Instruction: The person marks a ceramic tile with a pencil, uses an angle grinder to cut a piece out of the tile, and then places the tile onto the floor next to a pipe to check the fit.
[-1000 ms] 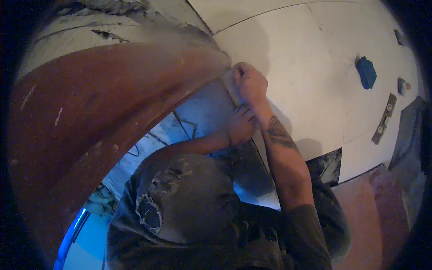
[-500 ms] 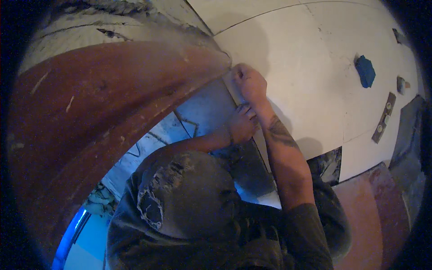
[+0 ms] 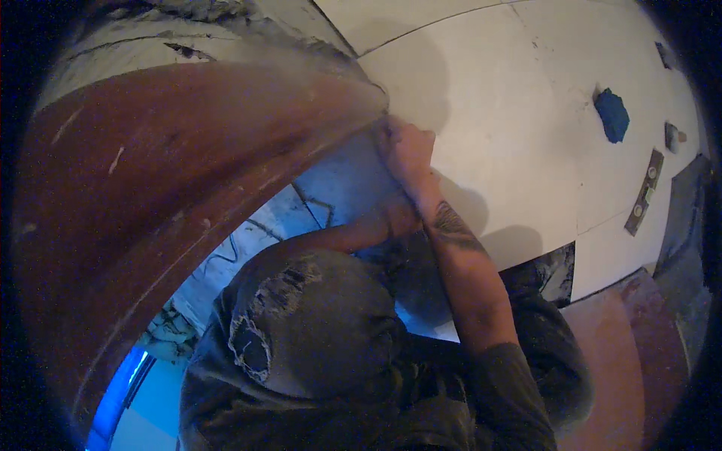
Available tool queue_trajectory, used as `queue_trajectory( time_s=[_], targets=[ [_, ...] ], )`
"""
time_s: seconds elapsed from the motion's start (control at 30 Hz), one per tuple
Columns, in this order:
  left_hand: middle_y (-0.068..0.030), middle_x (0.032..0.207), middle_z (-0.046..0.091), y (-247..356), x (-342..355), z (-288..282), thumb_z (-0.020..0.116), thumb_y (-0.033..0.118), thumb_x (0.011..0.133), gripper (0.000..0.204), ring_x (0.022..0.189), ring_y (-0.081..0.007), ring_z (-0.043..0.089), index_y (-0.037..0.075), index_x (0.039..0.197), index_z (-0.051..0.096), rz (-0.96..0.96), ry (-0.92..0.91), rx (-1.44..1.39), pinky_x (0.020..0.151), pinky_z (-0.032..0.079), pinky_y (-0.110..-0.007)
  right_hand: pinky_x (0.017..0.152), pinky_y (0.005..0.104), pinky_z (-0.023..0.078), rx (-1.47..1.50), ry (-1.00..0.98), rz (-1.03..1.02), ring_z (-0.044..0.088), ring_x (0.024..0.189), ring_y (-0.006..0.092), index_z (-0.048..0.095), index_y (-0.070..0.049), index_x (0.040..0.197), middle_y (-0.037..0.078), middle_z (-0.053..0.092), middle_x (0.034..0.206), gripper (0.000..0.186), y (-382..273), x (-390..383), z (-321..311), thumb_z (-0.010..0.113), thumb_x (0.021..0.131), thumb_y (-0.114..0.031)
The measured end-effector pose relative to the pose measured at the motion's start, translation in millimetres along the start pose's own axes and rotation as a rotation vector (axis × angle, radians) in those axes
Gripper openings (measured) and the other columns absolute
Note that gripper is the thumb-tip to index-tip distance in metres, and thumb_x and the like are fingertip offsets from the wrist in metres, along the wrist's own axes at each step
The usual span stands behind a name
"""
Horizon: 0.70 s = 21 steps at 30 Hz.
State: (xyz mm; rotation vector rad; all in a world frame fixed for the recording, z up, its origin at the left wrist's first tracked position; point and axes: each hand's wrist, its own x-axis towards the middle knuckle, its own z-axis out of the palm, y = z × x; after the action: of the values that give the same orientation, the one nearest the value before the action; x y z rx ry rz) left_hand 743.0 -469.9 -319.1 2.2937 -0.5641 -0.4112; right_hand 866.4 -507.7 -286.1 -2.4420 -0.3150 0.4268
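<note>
My right hand (image 3: pixel 411 156) is closed at the edge of the cream tiled floor (image 3: pixel 511 113), close to the tip of a large reddish-brown panel (image 3: pixel 188 150). Its fingers curl away from view, and whatever they may grip is hidden. Just nearer to me, my left hand (image 3: pixel 398 216) lies in shadow beside the right wrist. The right forearm partly covers it, so its fingers do not show. Under both hands runs the border between the cream tiles and a blue-lit, darker surface (image 3: pixel 342 188).
The panel fills the left side. On the tiles at right lie a blue crumpled piece (image 3: pixel 612 116), a spirit level (image 3: pixel 644 194) and a small grey block (image 3: pixel 671 137). Reddish sheets (image 3: pixel 609 338) are at lower right. My torn-kneed trouser leg (image 3: pixel 316 323) is below my hands.
My right hand has shifted slightly nearer and left, turning its knuckles upward. The left hand has slipped lower behind the right forearm, its fingers now hidden.
</note>
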Motion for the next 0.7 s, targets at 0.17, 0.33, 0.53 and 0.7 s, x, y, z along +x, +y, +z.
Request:
queue_trajectory(
  time_s=[0.17, 0.33, 0.53, 0.7],
  targets=[
    [-0.0135, 0.127, 0.053, -1.8, -7.6, -3.5, 0.053, 0.029, 0.087, 0.028, 0.124, -0.033, 0.044, 0.009, 0.102, 0.066, -0.028, 0.027, -0.02, 0.108, 0.034, -0.048, 0.072, 0.0481, 0.041, -0.013, 0.022, 0.008, 0.066, 0.075, 0.0333, 0.065, -0.015, 0.094, 0.01, 0.069, 0.078, 0.018, -12.5, -1.6, 4.1, 0.061, 0.087, -0.031],
    [-0.0132, 0.129, 0.052, -4.0, -2.4, 8.2, 0.052, 0.028, 0.088, 0.027, 0.125, -0.0324, 0.043, 0.009, 0.103, 0.065, -0.013, 0.035, -0.056, 0.108, 0.034, -0.046, 0.075, 0.0473, 0.04, -0.077, -0.004, 0.062, 0.066, 0.076, 0.0319, 0.065, -0.015, 0.092, 0.01, 0.069, 0.08, 0.016, -4.4, -4.0, 21.9, 0.06, 0.087, -0.029],
    [-0.0129, 0.131, 0.051, -14.3, -1.3, 15.2, 0.051, 0.026, 0.089, 0.027, 0.127, -0.0317, 0.043, 0.009, 0.105, 0.063, -0.013, 0.048, -0.127, 0.109, 0.034, -0.043, 0.075, 0.0467, 0.04, -0.023, 0.081, 0.098, 0.065, 0.072, 0.0316, 0.066, -0.014, 0.09, 0.01, 0.069, 0.076, 0.014, -7.1, -8.2, 24.4, 0.06, 0.087, -0.027],
    [-0.0136, 0.136, 0.049, -35.5, -5.8, 41.1, 0.051, 0.027, 0.089, 0.027, 0.13, -0.0334, 0.041, 0.01, 0.108, 0.062, -0.349, 0.035, -1.106, 0.114, 0.029, -0.043, 0.074, 0.0468, 0.04, 0.017, 0.135, 0.075, 0.065, 0.071, 0.0318, 0.065, -0.013, 0.088, 0.01, 0.068, 0.075, 0.014, -11.9, -4.0, 28.6, 0.06, 0.087, -0.026]
  ],
)
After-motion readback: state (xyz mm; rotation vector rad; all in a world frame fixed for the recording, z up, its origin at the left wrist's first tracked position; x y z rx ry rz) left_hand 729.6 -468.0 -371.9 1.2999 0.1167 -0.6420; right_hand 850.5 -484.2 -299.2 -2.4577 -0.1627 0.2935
